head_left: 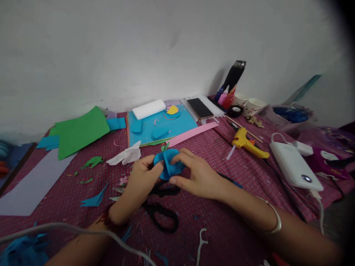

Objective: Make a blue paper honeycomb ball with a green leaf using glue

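Observation:
Both hands hold a small blue folded-paper piece [175, 168] with round, fanned layers, raised above the table. My left hand [145, 175] pinches its left side, the thumb pressed against the paper. On the other side, my right hand [196, 173] is closed on it, fingers at the top and thumb underneath. Just below lie black-handled scissors [159, 218], their upper loop partly behind the hands. A crumpled white tissue [127, 155] rests left of the paper piece. Small green paper leaves [165, 146] show just behind it.
Blue sheets [177, 123], a pink strip [194, 135] and a phone [200, 108] lie at the back. Green paper [83, 131] is left. A yellow glue gun [248, 144] and white power bank [295, 162] sit right. A pale cable [83, 229] crosses the front.

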### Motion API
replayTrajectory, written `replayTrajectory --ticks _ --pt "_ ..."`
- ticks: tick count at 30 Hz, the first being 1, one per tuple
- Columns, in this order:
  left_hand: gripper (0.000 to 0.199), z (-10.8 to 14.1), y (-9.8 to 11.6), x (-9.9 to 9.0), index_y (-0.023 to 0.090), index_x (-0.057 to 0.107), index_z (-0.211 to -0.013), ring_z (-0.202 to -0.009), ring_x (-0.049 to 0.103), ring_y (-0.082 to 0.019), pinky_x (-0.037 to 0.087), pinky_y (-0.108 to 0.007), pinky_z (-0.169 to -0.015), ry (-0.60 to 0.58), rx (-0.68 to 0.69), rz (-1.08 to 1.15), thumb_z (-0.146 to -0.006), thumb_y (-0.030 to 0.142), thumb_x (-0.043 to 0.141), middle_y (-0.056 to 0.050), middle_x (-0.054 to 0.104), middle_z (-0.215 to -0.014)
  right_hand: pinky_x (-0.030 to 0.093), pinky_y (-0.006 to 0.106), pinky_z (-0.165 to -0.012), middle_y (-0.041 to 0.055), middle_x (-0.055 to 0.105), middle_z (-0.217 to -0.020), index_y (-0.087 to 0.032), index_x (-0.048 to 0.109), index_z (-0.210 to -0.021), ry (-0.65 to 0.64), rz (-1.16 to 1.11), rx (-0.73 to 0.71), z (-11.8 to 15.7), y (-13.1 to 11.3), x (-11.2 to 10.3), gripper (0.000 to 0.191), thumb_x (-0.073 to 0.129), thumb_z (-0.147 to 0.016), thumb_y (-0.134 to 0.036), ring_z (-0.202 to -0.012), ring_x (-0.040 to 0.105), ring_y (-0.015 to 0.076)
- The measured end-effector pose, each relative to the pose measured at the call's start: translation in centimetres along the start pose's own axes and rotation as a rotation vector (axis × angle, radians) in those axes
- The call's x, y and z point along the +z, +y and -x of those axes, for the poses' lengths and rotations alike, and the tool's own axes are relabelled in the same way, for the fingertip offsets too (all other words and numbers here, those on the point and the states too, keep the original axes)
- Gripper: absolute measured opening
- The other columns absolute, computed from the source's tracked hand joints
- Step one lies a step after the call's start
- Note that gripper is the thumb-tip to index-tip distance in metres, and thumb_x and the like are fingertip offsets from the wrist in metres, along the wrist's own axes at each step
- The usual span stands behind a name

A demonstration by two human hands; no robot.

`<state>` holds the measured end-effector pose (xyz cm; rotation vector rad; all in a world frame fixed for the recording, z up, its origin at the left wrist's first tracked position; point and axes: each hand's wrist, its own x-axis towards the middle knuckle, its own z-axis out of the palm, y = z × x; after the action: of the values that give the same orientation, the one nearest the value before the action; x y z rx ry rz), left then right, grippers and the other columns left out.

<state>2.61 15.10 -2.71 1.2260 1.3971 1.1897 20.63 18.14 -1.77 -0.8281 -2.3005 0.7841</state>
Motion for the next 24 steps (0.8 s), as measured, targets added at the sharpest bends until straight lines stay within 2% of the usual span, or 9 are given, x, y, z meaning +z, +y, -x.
replayTrajectory --ticks 2,6,7,9,11,14,17,20,24 --pt "0.022 0.0 0.3 0.1 0.017 0.054 -0.056 -0.046 0.033 -0.007 0.026 -0.02 -0.041 -0.008 -0.015 -0.035 -0.073 0.031 0.058 0.006 0.041 -0.049 0.045 0.033 -0.074 0.0035 0.055 -0.097 -0.02 0.055 -0.096 -0.012 0.02 0.048 0.0 -0.2 0.1 0.031 0.072 -0.079 -0.04 -0.082 0.053 0.0173" --pt "0.026 0.1 1.0 0.0 0.017 0.055 -0.057 -0.046 0.037 -0.008 0.029 -0.021 -0.042 -0.016 0.04 -0.109 -0.076 0.034 0.057 0.005 0.045 -0.049 0.044 0.031 -0.074 0.0022 0.054 -0.089 -0.019 0.055 -0.085 0.026 -0.091 0.046 -0.2 0.1 0.4 0.011 0.062 -0.087 -0.027 -0.081 0.053 0.0162" --pt "0.026 0.2 1.1 -0.1 0.017 0.056 -0.058 -0.048 0.039 -0.009 0.032 -0.021 -0.044 -0.014 0.075 -0.127 -0.077 0.034 0.057 0.004 0.047 -0.051 0.043 0.03 -0.072 0.0015 0.053 -0.084 -0.019 0.054 -0.079 0.045 -0.122 0.043 -0.3 0.4 0.5 0.013 0.058 -0.089 -0.025 -0.079 0.052 0.0156" --pt "0.026 0.2 1.1 -0.3 0.017 0.056 -0.06 -0.052 0.042 -0.01 0.035 -0.022 -0.048 -0.002 0.157 -0.192 -0.08 0.033 0.055 0.003 0.049 -0.054 0.042 0.029 -0.069 0.0006 0.05 -0.079 -0.019 0.049 -0.068 0.099 -0.165 0.04 -0.4 0.9 0.6 0.024 0.054 -0.091 -0.022 -0.075 0.051 0.0147" --pt "0.028 0.3 0.8 -0.5 0.018 0.052 -0.058 -0.052 0.041 -0.011 0.034 -0.023 -0.049 0.036 0.263 -0.328 -0.083 0.031 0.054 0.004 0.046 -0.053 0.043 0.03 -0.071 0.0017 0.051 -0.081 -0.018 0.047 -0.064 0.15 -0.187 0.038 -0.6 1.4 0.5 0.028 0.053 -0.092 -0.02 -0.077 0.052 0.0151" --pt "0.033 0.5 0.2 -0.7 0.019 0.043 -0.055 -0.051 0.037 -0.01 0.029 -0.024 -0.05 0.088 0.478 -0.56 -0.085 0.026 0.054 0.005 0.039 -0.053 0.045 0.036 -0.083 0.0053 0.058 -0.096 -0.018 0.057 -0.073 0.187 -0.142 0.048 -0.7 1.8 0.4 0.015 0.057 -0.088 -0.017 -0.093 0.056 0.0188" --pt "0.031 0.7 -0.2 -0.7 0.019 0.043 -0.058 -0.052 0.04 -0.01 0.03 -0.024 -0.052 0.031 0.645 -0.681 -0.087 0.022 0.052 0.005 0.042 -0.056 0.043 0.04 -0.091 0.0058 0.06 -0.106 -0.019 0.063 -0.082 0.191 -0.069 0.04 -0.6 1.8 0.4 0.003 0.066 -0.082 -0.018 -0.102 0.055 0.0211" --pt "0.026 1.0 -0.2 -0.6 0.019 0.048 -0.063 -0.056 0.045 -0.011 0.033 -0.025 -0.054 -0.059 0.67 -0.698 -0.086 0.027 0.058 0.004 0.049 -0.06 0.043 0.039 -0.092 0.0048 0.06 -0.108 -0.019 0.062 -0.076 0.193 -0.108 -0.03 -0.6 1.6 0.5 0.009 0.066 -0.084 -0.017 -0.105 0.055 0.0202" --pt "0.031 1.1 0.4 -0.9 0.02 0.051 -0.07 -0.06 0.05 -0.013 0.038 -0.025 -0.055 -0.096 0.577 -0.554 -0.072 0.042 0.073 0.003 0.056 -0.064 0.045 0.036 -0.088 0.0034 0.06 -0.101 -0.019 0.062 -0.072 0.219 -0.26 -0.018 -0.7 1.7 0.5 0.015 0.063 -0.086 -0.013 -0.098 0.057 0.0173"
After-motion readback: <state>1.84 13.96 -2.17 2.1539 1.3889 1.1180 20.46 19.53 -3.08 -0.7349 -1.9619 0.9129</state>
